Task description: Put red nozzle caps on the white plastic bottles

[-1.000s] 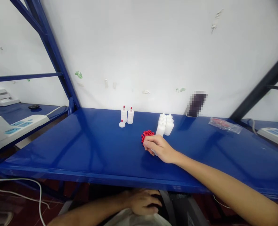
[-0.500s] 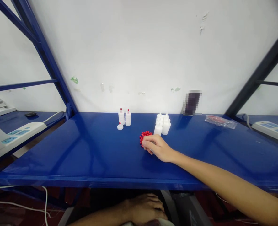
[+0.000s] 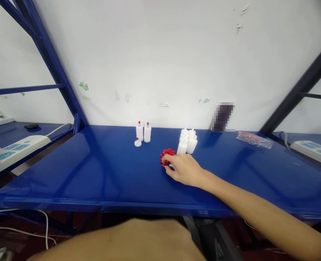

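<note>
My right hand [image 3: 184,168] is curled over the near right side of a pile of small red caps [image 3: 168,152]. Its index finger and thumb reach to the caps, and a small white piece [image 3: 171,166] shows between them, its shape mostly hidden. Just beyond the knuckles stands a cluster of white bottles [image 3: 187,141] with pale tops. To the left, two white bottles [image 3: 143,133] with red tips stand upright beside a white lid [image 3: 138,143] that has a red tip. Smeared by motion below the table's front edge is my left hand [image 3: 160,239], its fingers not readable.
The blue table [image 3: 68,174] meets a white wall at the back. On the right lies a clear plastic bag [image 3: 255,139] with something red in it. A pixelated dark object [image 3: 222,117] leans at the wall. Power strips [image 3: 21,148] sit on the side table at left and another at right.
My left hand has risen from the lap and now blurs across the bottom. The right hand's thumb and index finger have parted, showing the white piece. The view has tilted slightly.
</note>
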Action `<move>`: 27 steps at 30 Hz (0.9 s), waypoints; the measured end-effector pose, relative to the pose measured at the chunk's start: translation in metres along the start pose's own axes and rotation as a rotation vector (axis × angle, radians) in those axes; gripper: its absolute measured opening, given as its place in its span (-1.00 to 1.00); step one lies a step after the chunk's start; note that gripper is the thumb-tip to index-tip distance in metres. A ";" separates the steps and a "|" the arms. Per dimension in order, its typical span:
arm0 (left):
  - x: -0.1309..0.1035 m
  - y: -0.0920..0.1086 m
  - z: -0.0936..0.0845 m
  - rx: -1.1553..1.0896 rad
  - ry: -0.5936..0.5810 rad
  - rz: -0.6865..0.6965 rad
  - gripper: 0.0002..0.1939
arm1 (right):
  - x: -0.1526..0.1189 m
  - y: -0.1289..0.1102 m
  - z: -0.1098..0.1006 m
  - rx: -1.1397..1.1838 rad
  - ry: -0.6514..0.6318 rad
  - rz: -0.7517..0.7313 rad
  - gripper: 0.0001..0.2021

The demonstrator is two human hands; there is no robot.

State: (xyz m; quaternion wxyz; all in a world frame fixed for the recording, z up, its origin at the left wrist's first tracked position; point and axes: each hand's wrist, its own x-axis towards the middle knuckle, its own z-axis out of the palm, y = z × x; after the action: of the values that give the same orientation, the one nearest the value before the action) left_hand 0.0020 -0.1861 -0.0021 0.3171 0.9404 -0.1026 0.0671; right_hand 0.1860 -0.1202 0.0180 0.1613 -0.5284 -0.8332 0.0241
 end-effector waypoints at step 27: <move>-0.018 -0.072 -0.108 0.601 0.749 0.012 -0.73 | 0.009 0.000 -0.010 1.258 -0.013 0.167 -0.80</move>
State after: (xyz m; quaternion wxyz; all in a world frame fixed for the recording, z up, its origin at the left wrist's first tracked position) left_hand -0.0046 -0.0614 0.0375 0.0460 0.9010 0.0373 0.4297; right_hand 0.1856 -0.1129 0.0294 0.4334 -0.3958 -0.6166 0.5248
